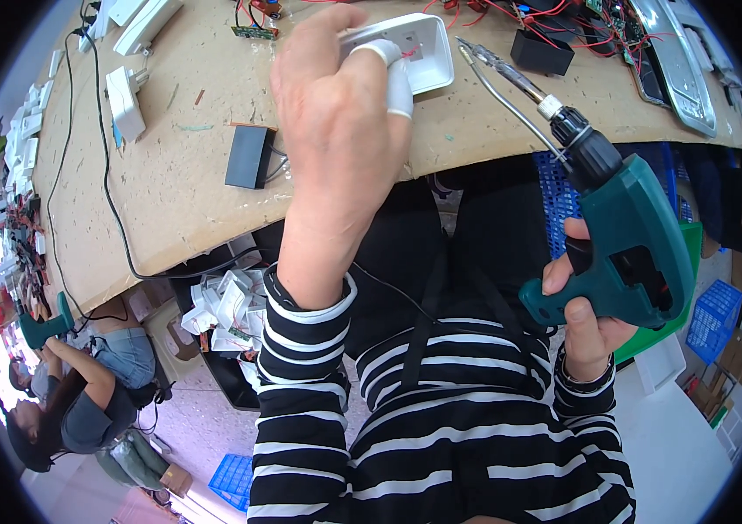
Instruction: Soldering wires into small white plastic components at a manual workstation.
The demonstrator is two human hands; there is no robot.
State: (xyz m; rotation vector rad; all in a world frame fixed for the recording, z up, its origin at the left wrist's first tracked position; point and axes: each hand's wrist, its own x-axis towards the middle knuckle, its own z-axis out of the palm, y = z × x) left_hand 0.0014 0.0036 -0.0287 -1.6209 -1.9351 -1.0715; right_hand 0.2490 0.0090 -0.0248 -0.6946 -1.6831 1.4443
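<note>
My left hand [331, 122] grips an open white plastic housing [434, 54] above the far part of the workbench. White coverings wrap some of its fingertips, and a bit of red wire shows inside the housing. In my right hand [593, 336], at the right over the bench's near edge, is a green pistol-shaped soldering gun [637, 218]. Its metal tip and the thin curved tube beside it point up and left, apart from the housing. Just left of my left wrist, a small black box [248, 157] with a short wire lies on the bench.
A white plug adapter [126, 103] and a black cable [107, 175] lie on the workbench [187, 210]. Black boxes [542, 52], red wires and a metal tray [694, 109] crowd the far right. White casings [231, 306] fill a bin below. Another person [96, 393] works at the left.
</note>
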